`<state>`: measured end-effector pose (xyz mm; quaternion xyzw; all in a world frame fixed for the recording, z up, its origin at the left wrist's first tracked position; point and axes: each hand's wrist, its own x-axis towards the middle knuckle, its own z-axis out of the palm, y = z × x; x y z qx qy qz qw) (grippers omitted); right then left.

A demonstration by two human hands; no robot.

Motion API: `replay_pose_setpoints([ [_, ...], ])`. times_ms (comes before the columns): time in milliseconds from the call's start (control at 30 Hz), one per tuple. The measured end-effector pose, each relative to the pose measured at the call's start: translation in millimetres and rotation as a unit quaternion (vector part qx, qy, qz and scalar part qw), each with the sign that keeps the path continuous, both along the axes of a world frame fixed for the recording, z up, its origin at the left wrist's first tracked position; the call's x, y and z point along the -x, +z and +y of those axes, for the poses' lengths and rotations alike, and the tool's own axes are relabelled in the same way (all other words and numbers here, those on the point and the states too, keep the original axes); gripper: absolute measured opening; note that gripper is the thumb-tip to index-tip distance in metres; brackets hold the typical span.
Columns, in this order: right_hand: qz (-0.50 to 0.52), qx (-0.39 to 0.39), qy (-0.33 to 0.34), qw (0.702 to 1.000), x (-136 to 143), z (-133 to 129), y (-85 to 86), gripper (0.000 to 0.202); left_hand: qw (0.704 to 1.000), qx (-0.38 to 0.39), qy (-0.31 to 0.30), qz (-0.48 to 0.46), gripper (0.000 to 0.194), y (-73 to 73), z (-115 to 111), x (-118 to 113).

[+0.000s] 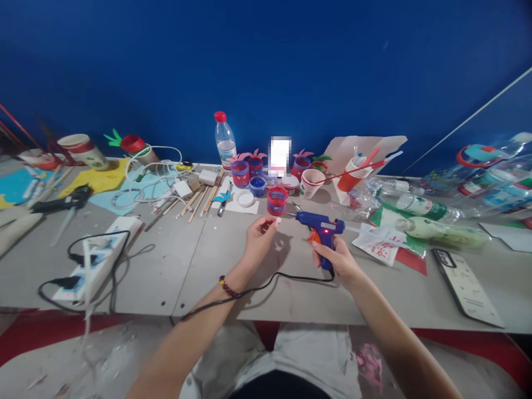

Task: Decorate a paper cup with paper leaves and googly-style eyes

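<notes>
My left hand [261, 235] pinches a small white piece [278, 220] between thumb and fingertips, just below the red-rimmed purple cup [277, 200]. In my right hand [334, 257] is a blue glue gun [320, 223] with an orange trigger and a lit red light. Its nozzle points left toward the small piece, with a little gap between them. The gun's black cord [266, 286] runs left across the table and over my left forearm. Behind the cup lie a white ring-shaped lid [245, 198] and a small blue pot [257, 187].
A power strip [100, 257] with cables lies at the left, near wooden sticks [198, 204]. A red-capped bottle [225, 144] stands at the back. Paper cups [311, 184], plastic bottles [428, 207], a white packet [380, 244] and a phone [467, 288] are to the right.
</notes>
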<state>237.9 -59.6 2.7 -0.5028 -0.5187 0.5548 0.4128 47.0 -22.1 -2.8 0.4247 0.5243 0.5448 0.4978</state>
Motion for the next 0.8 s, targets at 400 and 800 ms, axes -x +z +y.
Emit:
replay_pose_setpoints([
  [400, -0.019, 0.033, -0.012, 0.999, 4.1, -4.6, -9.8, 0.048, 1.0, -0.009, 0.005, 0.015, 0.024, -8.1, 2.8, -2.5],
  [800, -0.006, 0.039, -0.001, 0.999, 3.2, -3.6, -13.8, 0.044, 0.998, -0.041, -0.003, 0.046, 0.02, -12.3, 3.5, -1.5],
])
